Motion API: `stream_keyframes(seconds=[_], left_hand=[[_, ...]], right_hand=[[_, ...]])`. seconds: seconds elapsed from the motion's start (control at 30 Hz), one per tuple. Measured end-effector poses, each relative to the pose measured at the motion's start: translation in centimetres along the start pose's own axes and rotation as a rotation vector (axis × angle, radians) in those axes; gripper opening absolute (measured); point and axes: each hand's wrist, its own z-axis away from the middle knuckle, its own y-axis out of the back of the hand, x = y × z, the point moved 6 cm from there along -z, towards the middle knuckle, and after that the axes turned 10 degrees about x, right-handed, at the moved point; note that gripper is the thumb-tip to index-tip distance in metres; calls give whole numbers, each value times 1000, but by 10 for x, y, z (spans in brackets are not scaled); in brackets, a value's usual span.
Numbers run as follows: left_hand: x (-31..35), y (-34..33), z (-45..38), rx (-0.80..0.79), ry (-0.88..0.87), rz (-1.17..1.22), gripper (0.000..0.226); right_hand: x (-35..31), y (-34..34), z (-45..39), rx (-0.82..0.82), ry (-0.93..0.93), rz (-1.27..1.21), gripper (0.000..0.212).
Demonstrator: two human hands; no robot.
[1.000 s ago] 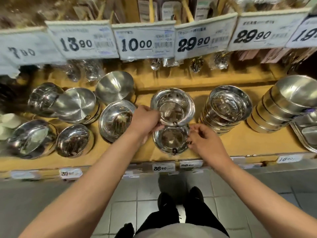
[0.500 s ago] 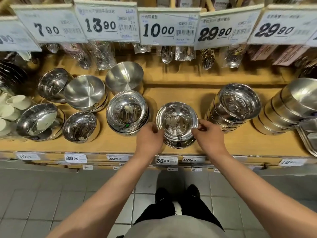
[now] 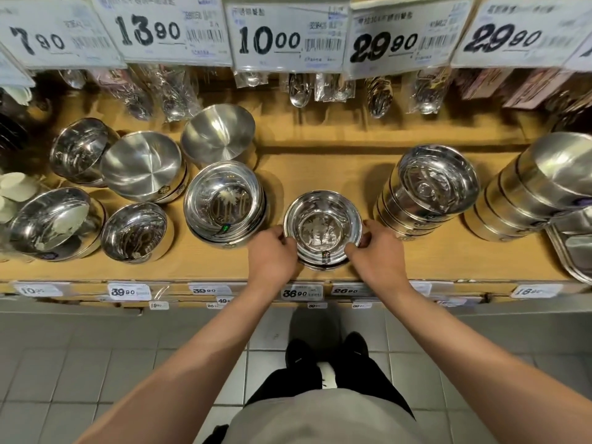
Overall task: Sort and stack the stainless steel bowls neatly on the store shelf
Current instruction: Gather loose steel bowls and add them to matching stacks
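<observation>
A small stack of shiny steel bowls (image 3: 323,225) stands near the front edge of the wooden shelf (image 3: 320,168). My left hand (image 3: 272,256) grips its left rim and my right hand (image 3: 376,256) grips its right rim, fingers curled on the top bowl. A wider stack of polished bowls (image 3: 226,203) sits just to the left. A tall stack of polished bowls (image 3: 429,190) leans on the right.
Brushed steel bowls (image 3: 144,169), a tilted bowl (image 3: 219,136) and several single bowls (image 3: 136,232) fill the shelf's left part. A tall brushed stack (image 3: 538,187) and a tray (image 3: 573,248) stand at far right. Price cards and bagged spoons (image 3: 301,88) hang overhead.
The upper small bowl has come down onto the lower one, making one stack. Both hands have stayed on its rims and the view has shifted left.
</observation>
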Motion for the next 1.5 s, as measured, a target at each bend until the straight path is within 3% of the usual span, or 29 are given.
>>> stream_keyframes(seconds=[0.1,0.2,0.8,0.97,1.13,1.3,1.37,1.5], left_hand=[[2,-1,-2,-8,-10,-17,23],[-1,-3,-6,-2,-15,-31,21],[-8,-8,-16,-13,55,59,21],[-18,-12,-20,-8,116,180,23],[-26,-14,-16,41,152,343,42],[-31,-10,5,41,168,465,37],[-31,0,20,30,181,492,28],[-48,33,53,71,252,495,22]], right_hand=[[3,0,-1,-5,5,3,35],[9,-5,-4,-36,-2,31,44],[12,-5,-14,-46,112,34,30],[17,-7,-18,-51,170,36,10],[21,-11,-21,-93,144,-6,18],[15,-3,-8,-105,152,-83,13],[12,7,2,-76,112,-108,31],[0,25,22,-46,68,-138,38]])
